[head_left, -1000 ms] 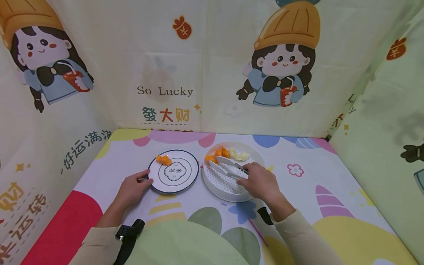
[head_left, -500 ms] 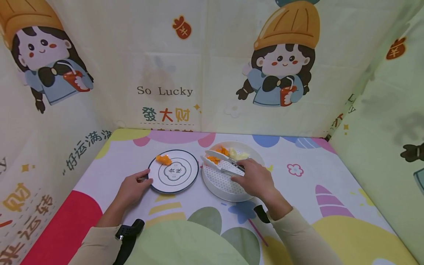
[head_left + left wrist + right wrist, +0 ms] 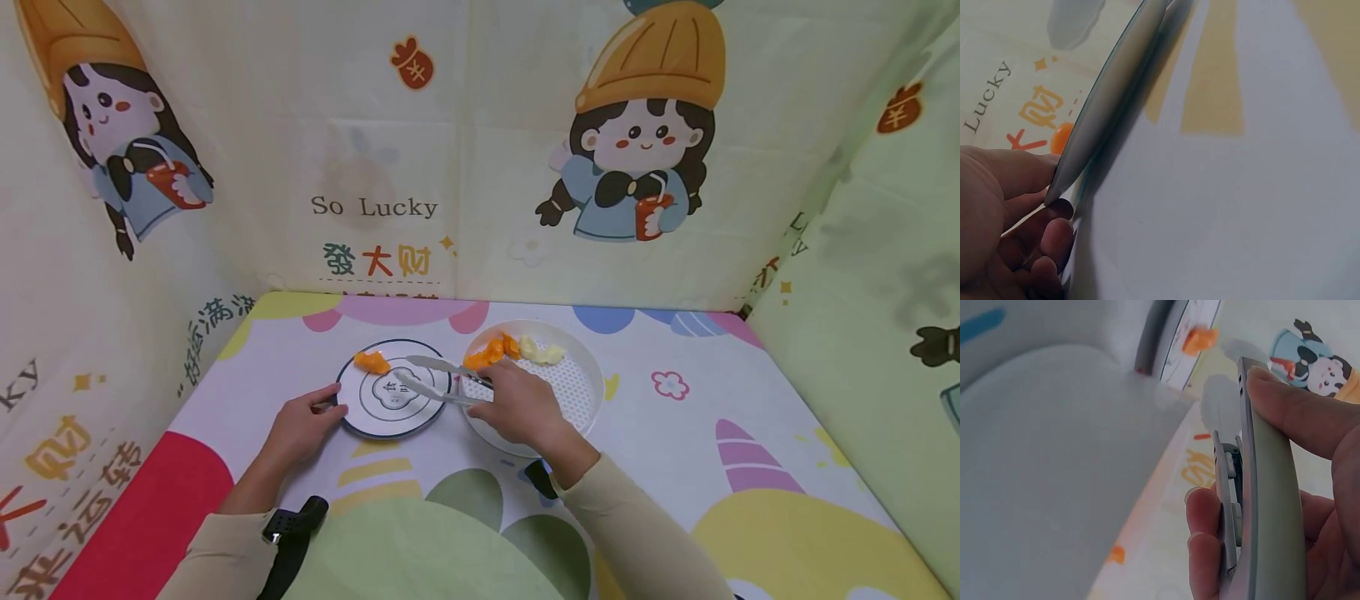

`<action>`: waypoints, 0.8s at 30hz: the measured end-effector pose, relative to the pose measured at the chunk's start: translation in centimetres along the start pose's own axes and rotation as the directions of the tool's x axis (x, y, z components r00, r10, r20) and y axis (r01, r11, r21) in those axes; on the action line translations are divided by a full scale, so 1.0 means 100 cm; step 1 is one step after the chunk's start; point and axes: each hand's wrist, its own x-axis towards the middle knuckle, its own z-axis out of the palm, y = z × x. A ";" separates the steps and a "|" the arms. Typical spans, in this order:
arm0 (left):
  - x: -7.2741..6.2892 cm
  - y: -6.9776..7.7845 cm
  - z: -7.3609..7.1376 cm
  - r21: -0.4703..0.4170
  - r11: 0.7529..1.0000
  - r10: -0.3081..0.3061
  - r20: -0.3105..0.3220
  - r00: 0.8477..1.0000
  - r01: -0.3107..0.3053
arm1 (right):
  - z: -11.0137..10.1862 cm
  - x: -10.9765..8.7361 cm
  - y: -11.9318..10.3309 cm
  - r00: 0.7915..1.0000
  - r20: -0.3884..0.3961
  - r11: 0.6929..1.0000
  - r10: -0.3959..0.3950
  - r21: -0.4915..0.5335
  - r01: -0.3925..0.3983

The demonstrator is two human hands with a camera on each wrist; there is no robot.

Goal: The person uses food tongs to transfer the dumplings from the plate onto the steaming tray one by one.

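Note:
My left hand (image 3: 303, 429) pinches the left rim of a white plate (image 3: 393, 421) with dark blue lines. In the left wrist view, the plate (image 3: 1113, 94) is seen edge-on between thumb and fingers. One orange piece (image 3: 371, 362) lies on its far left part. My right hand (image 3: 521, 408) grips metal tongs (image 3: 442, 365) with pale tips. The tips stand apart over the plate, and I see nothing between them. Right of the plate sits a round white tray (image 3: 588, 400) with a dotted base. Several orange pieces (image 3: 492, 350) and pale yellow pieces (image 3: 542, 352) lie along its far side.
A colourful printed cloth (image 3: 645, 442) covers the table. Behind it and on both sides hang cream printed curtains (image 3: 480, 167). A black strap (image 3: 292, 533) circles the left wrist and another dark strap (image 3: 542, 479) shows at the right wrist.
My right hand has carried the tongs left from the tray to over the plate, after a small shift left earlier. The left hand and plate stay in place.

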 end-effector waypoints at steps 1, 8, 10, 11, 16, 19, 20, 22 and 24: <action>0.000 0.000 0.000 -0.004 1.000 -0.003 0.003 1.000 0.003 | 0.001 0.001 -0.003 1.000 0.006 1.000 -0.004 0.007 0.004; 0.000 0.000 -0.001 0.000 1.000 0.003 0.009 1.000 -0.003 | 0.008 0.010 -0.017 0.999 0.039 0.998 0.005 0.056 -0.007; 0.000 0.000 -0.001 0.003 1.000 0.003 0.011 1.000 -0.003 | 0.010 0.013 -0.020 0.999 0.042 0.998 0.008 0.055 -0.010; 0.001 -0.001 -0.001 0.004 1.000 0.003 0.013 1.000 -0.003 | 0.011 0.015 -0.021 0.999 0.044 0.998 0.009 0.056 -0.012; 0.001 -0.002 -0.001 0.008 1.000 0.016 0.015 1.000 -0.016 | 0.016 0.023 -0.026 0.999 0.050 1.000 0.017 0.022 -0.018; 0.001 -0.003 -0.001 0.010 1.000 0.023 0.014 1.000 -0.023 | 0.019 0.028 -0.029 0.999 0.050 1.000 0.022 -0.006 -0.021; 0.001 -0.003 -0.001 0.010 1.000 0.024 0.014 1.000 -0.024 | 0.019 0.030 -0.030 0.998 0.051 1.000 0.023 -0.014 -0.023; 0.001 -0.003 -0.001 0.011 1.000 0.025 0.014 1.000 -0.025 | 0.020 0.033 -0.033 0.998 0.055 0.999 0.027 -0.024 -0.026; 0.001 -0.003 -0.002 0.014 1.000 0.020 0.014 1.000 -0.020 | 0.020 0.036 -0.036 0.998 0.064 0.999 0.027 -0.032 -0.025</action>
